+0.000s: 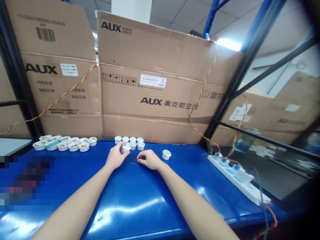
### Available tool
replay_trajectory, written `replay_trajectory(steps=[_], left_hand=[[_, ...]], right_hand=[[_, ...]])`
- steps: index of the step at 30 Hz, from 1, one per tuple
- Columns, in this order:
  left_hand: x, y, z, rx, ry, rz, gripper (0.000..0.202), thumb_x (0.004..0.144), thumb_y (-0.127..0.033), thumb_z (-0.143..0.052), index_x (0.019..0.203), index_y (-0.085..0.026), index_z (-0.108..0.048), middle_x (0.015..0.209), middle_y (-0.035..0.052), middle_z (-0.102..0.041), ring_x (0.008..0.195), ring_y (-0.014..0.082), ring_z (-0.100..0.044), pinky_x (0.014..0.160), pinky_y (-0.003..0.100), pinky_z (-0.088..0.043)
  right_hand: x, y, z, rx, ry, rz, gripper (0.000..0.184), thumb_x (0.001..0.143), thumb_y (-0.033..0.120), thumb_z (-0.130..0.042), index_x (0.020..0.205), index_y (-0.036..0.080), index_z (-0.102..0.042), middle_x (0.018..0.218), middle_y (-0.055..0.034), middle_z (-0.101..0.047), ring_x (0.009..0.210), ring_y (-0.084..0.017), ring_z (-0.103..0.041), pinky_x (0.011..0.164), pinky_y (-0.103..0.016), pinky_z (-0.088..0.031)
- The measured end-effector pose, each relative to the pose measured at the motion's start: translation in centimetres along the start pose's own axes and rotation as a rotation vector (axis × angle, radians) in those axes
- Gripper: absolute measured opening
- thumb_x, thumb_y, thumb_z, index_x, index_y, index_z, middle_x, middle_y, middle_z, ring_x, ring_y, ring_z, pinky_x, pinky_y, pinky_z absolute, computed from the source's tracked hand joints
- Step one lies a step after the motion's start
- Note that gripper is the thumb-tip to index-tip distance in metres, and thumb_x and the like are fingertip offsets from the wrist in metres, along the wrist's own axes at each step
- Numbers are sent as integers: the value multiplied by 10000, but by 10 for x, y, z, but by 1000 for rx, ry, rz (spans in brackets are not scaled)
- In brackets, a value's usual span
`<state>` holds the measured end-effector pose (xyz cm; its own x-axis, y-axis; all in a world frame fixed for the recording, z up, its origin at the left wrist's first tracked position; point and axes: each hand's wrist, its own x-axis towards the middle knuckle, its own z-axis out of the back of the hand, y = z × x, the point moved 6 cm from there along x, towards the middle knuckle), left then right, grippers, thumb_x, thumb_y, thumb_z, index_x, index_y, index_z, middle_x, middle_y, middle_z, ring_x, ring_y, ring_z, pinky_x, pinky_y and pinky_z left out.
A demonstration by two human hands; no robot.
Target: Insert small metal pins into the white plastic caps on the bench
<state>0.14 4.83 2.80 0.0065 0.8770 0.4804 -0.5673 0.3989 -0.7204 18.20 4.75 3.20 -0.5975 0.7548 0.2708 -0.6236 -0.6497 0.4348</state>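
Note:
My left hand (117,156) is closed around a small round white plastic piece (126,147), thumb and fingers on its sides. To its right, my right hand (149,159) has its fingertips pinched together at the table top, over a few tiny dark screw-like pieces (134,163). Whatever is between those fingertips is too small to make out. Several similar white round pieces (140,145) stand in rows just behind my left hand. One more white round piece (166,154) sits alone to the right of my right hand.
A group of white round pieces with mixed contents (74,146) stands at the back left of the blue table (125,206). Cardboard sheets (160,83) wall off the back. A white power strip (235,178) with plugs and twisted wires (200,96) lies along the right edge.

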Motion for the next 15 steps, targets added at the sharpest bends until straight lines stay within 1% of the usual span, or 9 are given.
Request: replay_trajectory(steps=[5,11,15], left_hand=[[-1,-2,-1,-3,6,-13,377,734,-319,-637,1097,-234,-584,1104,39,-679,962,223,-645,839,323,-497],[-1,-3,0,-2,3,-9,389,726,-333,-641,1100,-236,-593,1094,40,-685,932,222,-653,829,328,-500],[-1,-2,-1,-9,9,-6,386,721,-331,-643,1093,-238,-597,1080,35,-690,928,221,-655,835,330,-502]], right_hand=[[2,1,-3,-30,4,-4,105,805,238,-613,835,220,-712,820,-11,-715,756,-153,-641,715,-242,-441],[1,3,-1,-55,39,33,113,809,207,-595,835,222,-704,820,-8,-710,746,-148,-629,706,-237,-429],[0,1,1,-69,58,17,109,804,211,-598,835,217,-702,823,-11,-705,751,-149,-624,705,-236,-424]])
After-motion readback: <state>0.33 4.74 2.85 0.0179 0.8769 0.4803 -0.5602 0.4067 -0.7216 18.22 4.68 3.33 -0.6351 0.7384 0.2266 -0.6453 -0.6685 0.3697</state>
